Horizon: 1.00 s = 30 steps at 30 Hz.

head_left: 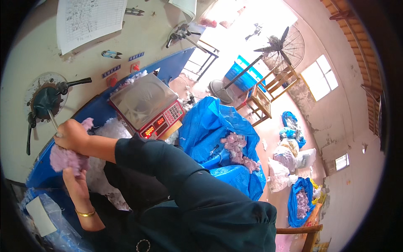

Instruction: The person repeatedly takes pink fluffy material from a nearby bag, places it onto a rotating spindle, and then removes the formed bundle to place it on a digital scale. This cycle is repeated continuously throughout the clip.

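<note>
A fluffy lilac plush piece (69,159) is between my hands at the left, by the thin metal tube (53,120) that sticks out of a round fitting (46,101) in the pale machine panel. My right hand (73,136) is closed round the plush's upper end, where it meets the tube. From below, my left hand (77,187), with a gold bangle at its wrist, grips the plush's lower end; the plush partly hides its fingers. Whether the tube goes inside the plush is hidden by my right hand.
A red digital scale (147,105) stands beside my right forearm. White stuffing (103,176) lies beneath my arms. A blue sack (201,134) holds more lilac plush pieces. Farther off are a standing fan (280,46), a wooden chair (262,101) and several bags. Paper sheets (88,21) hang on the panel.
</note>
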Each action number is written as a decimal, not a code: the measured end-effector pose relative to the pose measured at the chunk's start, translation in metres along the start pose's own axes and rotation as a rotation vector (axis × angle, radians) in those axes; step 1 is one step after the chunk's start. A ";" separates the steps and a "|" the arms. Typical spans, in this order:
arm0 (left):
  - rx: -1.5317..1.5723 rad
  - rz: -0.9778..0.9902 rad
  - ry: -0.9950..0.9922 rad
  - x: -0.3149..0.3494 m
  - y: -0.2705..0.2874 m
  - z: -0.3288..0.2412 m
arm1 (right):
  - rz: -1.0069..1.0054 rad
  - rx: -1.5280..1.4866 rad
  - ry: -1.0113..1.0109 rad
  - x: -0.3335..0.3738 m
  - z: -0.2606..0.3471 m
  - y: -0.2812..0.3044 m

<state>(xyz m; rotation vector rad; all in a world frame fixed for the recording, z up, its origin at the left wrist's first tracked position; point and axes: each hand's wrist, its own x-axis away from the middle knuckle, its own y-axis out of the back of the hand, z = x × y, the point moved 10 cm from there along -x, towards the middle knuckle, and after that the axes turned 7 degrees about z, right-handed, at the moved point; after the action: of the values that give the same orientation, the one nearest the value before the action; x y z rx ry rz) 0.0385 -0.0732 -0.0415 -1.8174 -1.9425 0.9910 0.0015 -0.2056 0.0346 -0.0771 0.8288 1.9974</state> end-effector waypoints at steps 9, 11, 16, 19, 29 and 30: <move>-0.450 -0.264 0.030 -0.003 0.025 -0.004 | 0.090 -0.258 0.224 0.023 0.001 0.015; -0.681 -0.266 -0.023 -0.014 0.017 -0.008 | 0.026 -0.249 0.304 0.013 -0.011 0.010; -1.090 -0.174 -0.322 -0.045 0.002 -0.031 | -0.112 -0.232 0.378 -0.016 -0.024 0.002; -1.070 -0.149 -0.171 -0.044 0.030 -0.019 | -0.056 -0.206 0.320 -0.011 -0.021 0.001; -0.214 -0.151 0.041 -0.045 0.004 -0.036 | -0.157 -0.158 -0.008 0.000 0.013 0.022; -0.157 -0.131 0.027 -0.045 0.007 -0.032 | -0.147 -0.149 0.002 0.001 0.014 0.026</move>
<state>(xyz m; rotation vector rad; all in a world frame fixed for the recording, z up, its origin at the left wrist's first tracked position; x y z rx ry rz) 0.0713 -0.1083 -0.0127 -1.7459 -2.1456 0.7890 -0.0154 -0.2056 0.0586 -0.2199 0.6555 1.9170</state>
